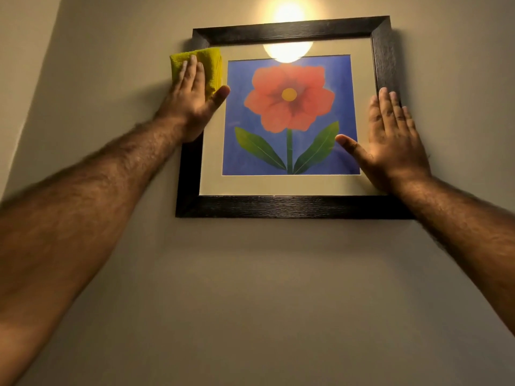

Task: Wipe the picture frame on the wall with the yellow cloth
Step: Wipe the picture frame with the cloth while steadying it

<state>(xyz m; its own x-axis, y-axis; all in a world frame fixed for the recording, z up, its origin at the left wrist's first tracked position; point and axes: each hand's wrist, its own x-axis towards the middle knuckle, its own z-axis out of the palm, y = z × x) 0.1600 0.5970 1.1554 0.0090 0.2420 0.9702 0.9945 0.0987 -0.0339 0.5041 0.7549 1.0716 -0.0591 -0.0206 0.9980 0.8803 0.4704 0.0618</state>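
Observation:
A black picture frame hangs on the wall, holding a red flower print on blue with a cream mat. The folded yellow cloth lies flat over the frame's upper left side. My left hand presses it there with flat fingers, thumb out over the glass. My right hand rests flat and spread on the frame's right side, fingertips on the black edge, thumb over the print. The left side of the frame is partly hidden under my hand and cloth.
A bright light reflects in the glass near the frame's top and glows on the beige wall above it. A wall corner runs down at the far left.

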